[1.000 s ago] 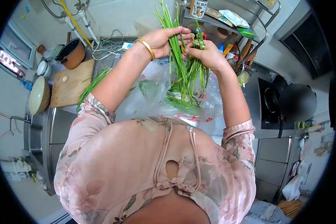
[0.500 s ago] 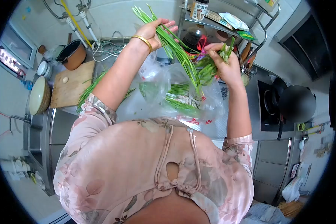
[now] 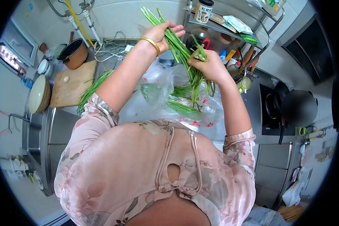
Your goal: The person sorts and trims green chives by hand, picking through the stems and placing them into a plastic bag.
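Observation:
My left hand [image 3: 162, 34], with a gold bangle at its wrist, holds a bunch of long green chives [image 3: 176, 46]. The thumb lies across the stalks, and the other fingers stretch out behind them. Their pale ends point up and left. Lower on the same bunch, my right hand [image 3: 209, 64] is closed around the leafy part, and a short clump of greens sticks up past its thumb. Leaf tips hang below it over an open clear plastic bag [image 3: 214, 100]. More chives [image 3: 182, 107] lie in that bag.
At the left, loose chives [image 3: 96, 88] lie beside a wooden cutting board [image 3: 73, 90] with a small pale round item on it. A brown pot [image 3: 77, 56] stands behind. A metal rack [image 3: 214, 25] holds jars and packets. A stove [image 3: 269, 126] with pans is at the right.
My right hand has moved left, from holding its clump beside the bunch to gripping across the bunch's leafy part. My left hand has shifted slightly right and down, still holding the chives.

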Demonstrator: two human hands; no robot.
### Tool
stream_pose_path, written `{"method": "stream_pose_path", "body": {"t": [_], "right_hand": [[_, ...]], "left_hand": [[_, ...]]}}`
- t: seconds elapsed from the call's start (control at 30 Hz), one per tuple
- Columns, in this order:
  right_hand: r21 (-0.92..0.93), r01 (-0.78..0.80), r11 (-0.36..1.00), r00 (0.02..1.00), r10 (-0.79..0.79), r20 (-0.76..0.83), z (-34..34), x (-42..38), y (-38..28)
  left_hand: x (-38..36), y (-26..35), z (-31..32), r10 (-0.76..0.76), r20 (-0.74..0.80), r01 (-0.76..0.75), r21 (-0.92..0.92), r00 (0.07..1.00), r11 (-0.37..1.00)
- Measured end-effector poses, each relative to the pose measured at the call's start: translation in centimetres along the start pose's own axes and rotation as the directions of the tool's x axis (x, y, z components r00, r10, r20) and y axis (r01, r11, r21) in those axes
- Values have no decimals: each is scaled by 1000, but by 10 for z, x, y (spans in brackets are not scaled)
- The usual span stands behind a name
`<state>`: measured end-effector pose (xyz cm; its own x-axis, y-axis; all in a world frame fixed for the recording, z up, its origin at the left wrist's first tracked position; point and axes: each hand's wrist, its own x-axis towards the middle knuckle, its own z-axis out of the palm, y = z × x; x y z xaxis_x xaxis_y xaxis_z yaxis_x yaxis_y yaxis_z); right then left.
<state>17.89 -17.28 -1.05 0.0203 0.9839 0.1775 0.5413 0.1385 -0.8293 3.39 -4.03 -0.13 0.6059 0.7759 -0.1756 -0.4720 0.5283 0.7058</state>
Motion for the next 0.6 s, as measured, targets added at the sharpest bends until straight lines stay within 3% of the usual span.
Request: {"method": "stream_pose_path", "body": {"t": [0.13, 0.27, 0.5, 0.6], "right_hand": [[213, -211, 954, 973, 186, 134, -12, 1, 5], [336, -260, 905, 959, 201, 200, -17, 1, 13], [292, -257, 921, 954, 193, 231, -19, 3, 19], [344, -259, 903, 956, 189, 225, -18, 4, 22]], "left_hand": [[-11, 6, -7, -99, 59, 90, 141, 993, 986], [-13, 9, -19, -220, 166, 161, 313, 961, 936], [-15, 9, -27, -235, 321, 123, 332, 918, 935], [-17, 12, -28, -232, 264, 124, 370, 936, 921]]}}
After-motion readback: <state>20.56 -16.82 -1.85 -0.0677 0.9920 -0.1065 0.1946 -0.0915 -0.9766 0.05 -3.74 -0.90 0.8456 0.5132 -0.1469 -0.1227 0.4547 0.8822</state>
